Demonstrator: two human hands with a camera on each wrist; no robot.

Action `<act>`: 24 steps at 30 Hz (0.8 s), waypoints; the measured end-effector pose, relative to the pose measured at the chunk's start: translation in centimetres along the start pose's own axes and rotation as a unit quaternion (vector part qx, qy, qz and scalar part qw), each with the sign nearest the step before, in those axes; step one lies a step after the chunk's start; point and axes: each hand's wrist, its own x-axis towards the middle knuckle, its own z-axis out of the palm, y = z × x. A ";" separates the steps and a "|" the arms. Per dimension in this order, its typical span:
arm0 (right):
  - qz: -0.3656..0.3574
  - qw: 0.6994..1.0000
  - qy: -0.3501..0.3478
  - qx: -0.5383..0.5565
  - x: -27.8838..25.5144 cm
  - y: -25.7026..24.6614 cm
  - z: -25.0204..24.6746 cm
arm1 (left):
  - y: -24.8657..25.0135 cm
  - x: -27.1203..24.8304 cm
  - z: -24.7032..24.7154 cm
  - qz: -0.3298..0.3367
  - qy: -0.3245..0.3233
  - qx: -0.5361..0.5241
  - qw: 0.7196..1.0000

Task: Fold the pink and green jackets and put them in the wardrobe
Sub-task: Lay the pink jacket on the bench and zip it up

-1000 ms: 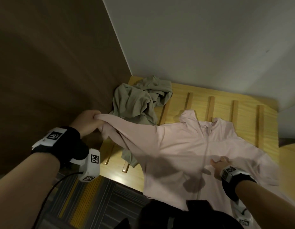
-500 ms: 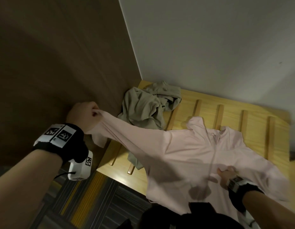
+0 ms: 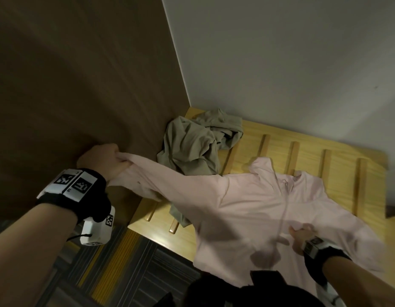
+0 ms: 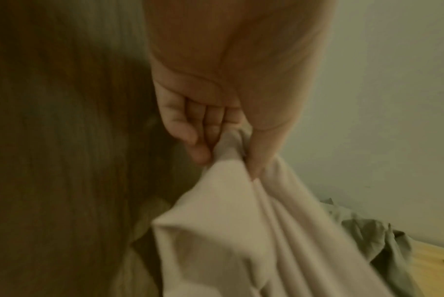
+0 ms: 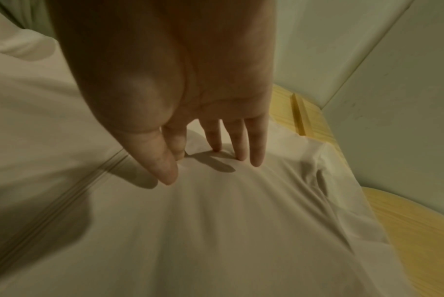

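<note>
The pink jacket [image 3: 254,209] lies spread front-up on the slatted wooden bench [image 3: 307,149], its zip running down the middle. My left hand [image 3: 103,160] grips the end of its left sleeve [image 4: 241,221] and holds it stretched out to the left, off the bench edge. My right hand [image 3: 300,237] rests with straight fingers [image 5: 256,144] pressing on the jacket's front, just right of the zip [image 5: 63,197]. The green jacket [image 3: 196,145] lies crumpled in the bench's far left corner, partly under the pink sleeve.
A dark brown wooden panel [image 3: 70,85] stands close on the left of my left hand. A pale wall [image 3: 291,63] backs the bench. Striped floor [image 3: 125,267] lies below the bench's front edge. A dark object [image 3: 258,289] sits at the bottom of the head view.
My left hand has pulled the pink sleeve further out to the left, stretching it straighter. My right hand has stayed pressed on the jacket's front.
</note>
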 end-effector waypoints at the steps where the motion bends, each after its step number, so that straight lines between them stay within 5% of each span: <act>1: 0.000 1.000 0.000 0.001 0.0 0.0 0.0 | -0.1 0.1 0.1 -0.006 -0.012 0.030 0.999; 11: -0.048 0.993 -0.001 0.109 -1.1 2.1 0.5 | 3.2 1.0 6.0 -0.021 -0.132 0.095 0.986; 17: -0.061 0.957 0.124 0.255 -1.8 4.3 -1.7 | 11.9 0.9 11.0 0.152 -0.051 0.064 0.985; 21: -0.025 0.918 0.170 0.358 -1.6 6.3 -3.6 | 18.3 -0.1 14.6 0.242 -0.104 -0.034 0.964; 24: -0.038 0.934 0.122 0.333 -1.0 6.9 -3.9 | 21.9 -1.4 17.1 0.271 -0.204 -0.111 0.934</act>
